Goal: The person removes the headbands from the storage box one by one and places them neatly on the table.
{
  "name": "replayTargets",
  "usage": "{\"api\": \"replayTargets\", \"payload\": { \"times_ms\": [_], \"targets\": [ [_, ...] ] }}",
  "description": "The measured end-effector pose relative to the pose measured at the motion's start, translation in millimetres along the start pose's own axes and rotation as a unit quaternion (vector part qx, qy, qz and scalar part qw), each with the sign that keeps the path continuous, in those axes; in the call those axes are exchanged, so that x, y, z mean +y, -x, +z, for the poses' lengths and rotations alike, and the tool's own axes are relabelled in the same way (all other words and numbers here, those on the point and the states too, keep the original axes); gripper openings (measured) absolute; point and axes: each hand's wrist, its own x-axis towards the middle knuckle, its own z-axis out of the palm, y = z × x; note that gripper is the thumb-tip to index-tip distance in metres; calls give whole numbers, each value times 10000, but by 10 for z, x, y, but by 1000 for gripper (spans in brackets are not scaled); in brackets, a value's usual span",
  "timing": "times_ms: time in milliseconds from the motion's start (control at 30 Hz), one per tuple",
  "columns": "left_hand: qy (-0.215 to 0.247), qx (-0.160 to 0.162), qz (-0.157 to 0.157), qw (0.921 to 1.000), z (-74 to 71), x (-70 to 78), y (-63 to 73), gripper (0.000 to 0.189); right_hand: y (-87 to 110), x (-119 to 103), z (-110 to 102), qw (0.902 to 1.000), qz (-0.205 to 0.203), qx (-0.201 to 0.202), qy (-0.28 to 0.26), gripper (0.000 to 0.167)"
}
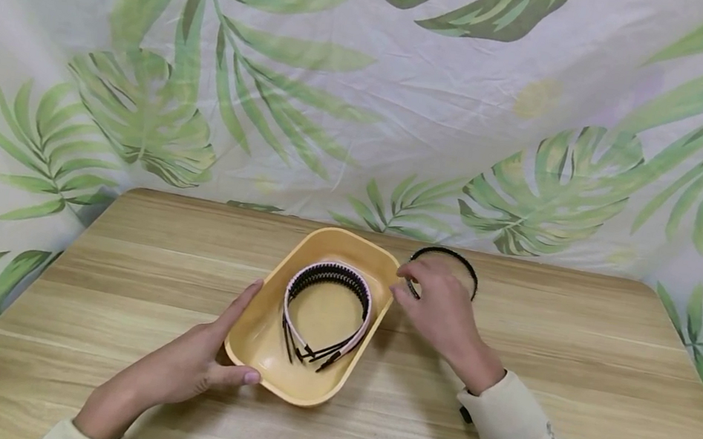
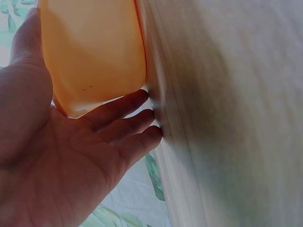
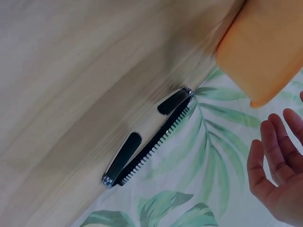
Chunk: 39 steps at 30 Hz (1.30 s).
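A yellow plastic tub (image 1: 261,336) stands on the table, slanted away to the right. At its near left corner my left hand (image 1: 197,359) holds it, thumb at the near rim and fingers along the left side. Nested in the tub are several headbands (image 1: 331,275), black toothed ones and a pale pink one, their ends crossed toward me. By the tub's far right rim is my right hand (image 1: 443,311), fingers loosely bent and holding nothing. Beyond and partly behind that hand rests another black headband (image 1: 444,251); the right wrist view shows its row of teeth.
The wood-grain table (image 1: 577,341) spreads to both sides of the tub. Along its far edge hangs a pale cloth (image 1: 408,107) printed with green leaves.
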Motion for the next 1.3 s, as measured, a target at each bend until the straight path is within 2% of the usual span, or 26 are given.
{"api": "replayTargets", "payload": {
  "times_ms": [233,400,1300],
  "targets": [
    [-13,27,2,10000,16,-7,-3,118,-35,-72,73,9987,-301,-205,-345,14],
    [-10,29,6,10000,13,-7,-2,118,-61,-103,123,9979,-369,-274,-449,16],
    [-34,58,66,10000,26,-36,-6,118,-245,-127,371,9956,-323,-746,-457,14]
  ]
}}
